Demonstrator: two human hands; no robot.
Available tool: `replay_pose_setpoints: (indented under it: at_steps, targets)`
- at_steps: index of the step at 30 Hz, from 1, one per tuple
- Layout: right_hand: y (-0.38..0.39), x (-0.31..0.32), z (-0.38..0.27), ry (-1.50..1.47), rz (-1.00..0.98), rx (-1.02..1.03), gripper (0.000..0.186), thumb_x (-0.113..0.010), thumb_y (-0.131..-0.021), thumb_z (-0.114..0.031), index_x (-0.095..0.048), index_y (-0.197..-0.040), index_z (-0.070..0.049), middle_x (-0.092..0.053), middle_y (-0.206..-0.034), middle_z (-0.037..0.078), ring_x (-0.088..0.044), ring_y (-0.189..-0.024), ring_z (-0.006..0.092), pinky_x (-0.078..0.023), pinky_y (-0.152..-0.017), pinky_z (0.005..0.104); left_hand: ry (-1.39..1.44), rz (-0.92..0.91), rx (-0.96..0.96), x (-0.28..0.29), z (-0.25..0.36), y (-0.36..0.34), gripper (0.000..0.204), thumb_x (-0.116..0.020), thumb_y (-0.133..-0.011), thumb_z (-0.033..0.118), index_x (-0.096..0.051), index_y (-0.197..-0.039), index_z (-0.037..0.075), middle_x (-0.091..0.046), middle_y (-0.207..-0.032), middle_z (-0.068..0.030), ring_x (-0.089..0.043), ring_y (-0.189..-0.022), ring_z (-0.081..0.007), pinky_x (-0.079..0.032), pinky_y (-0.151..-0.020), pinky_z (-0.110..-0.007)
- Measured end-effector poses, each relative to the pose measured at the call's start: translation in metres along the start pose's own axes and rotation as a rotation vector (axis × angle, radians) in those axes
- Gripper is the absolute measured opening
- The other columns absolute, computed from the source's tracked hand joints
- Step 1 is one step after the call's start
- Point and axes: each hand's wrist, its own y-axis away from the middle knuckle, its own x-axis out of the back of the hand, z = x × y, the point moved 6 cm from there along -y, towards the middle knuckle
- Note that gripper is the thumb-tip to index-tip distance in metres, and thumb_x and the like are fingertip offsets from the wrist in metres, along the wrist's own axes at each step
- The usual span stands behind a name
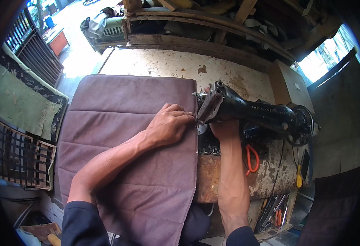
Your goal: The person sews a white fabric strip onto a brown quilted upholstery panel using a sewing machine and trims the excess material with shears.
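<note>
From where I stand it's dark navy all the way on the clothing, folks: the left sleeve [85, 223] stops close to the elbow in soft creases, the right sleeve [242, 237] shows its matching cuff! Then come lean, bare forearms [122, 151], sinews standing out, down to a bare left hand [171, 126] and a right hand [225, 129], partly hidden.

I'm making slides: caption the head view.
Left hand on seamed purplish-brown fabric, right hand beneath a sewing machine's black metal arm.

Cardboard box [295, 93], orange handle loop [257, 162], yellow-handled tool [299, 178]
</note>
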Motion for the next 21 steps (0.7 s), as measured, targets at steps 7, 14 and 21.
replay_pose_setpoints:
  at_steps: [7,14,21]
  targets:
    - [0.027,0.037,-0.044,0.833,0.06,-0.019,0.034,-0.062,-0.103,-0.023,-0.068,-0.13,-0.003,-0.074,-0.114,0.012,-0.07,-0.11,0.0245,-0.052,-0.1,0.0357,-0.244,0.004,0.111,0.006,-0.021,0.001,0.055,-0.055,-0.094,0.02,-0.056,-0.147,0.004,-0.053,-0.154,-0.0175,-0.042,-0.149,-0.0357,-0.026,-0.126,-0.054]
    - [0.147,0.065,-0.135,1.639,-0.055,-0.163,0.045,-0.066,-0.089,-0.007,-0.066,-0.134,-0.003,-0.065,-0.121,0.021,-0.064,-0.113,0.0394,-0.05,-0.099,0.0428,-0.214,-0.04,0.156,0.055,-0.048,0.057,0.051,-0.057,-0.099,0.026,-0.057,-0.147,0.008,-0.051,-0.157,-0.0158,-0.041,-0.15,-0.0336,-0.024,-0.127,-0.053]
    - [0.158,0.047,-0.14,1.268,-0.062,-0.62,0.07,-0.068,-0.078,-0.001,-0.05,-0.146,0.0,-0.067,-0.104,0.015,-0.071,-0.088,0.0258,-0.057,-0.083,0.0355,-0.13,-0.062,0.33,0.074,-0.063,0.054,0.047,-0.059,-0.102,0.031,-0.06,-0.142,0.007,-0.053,-0.153,-0.0172,-0.044,-0.146,-0.0354,-0.03,-0.123,-0.053]
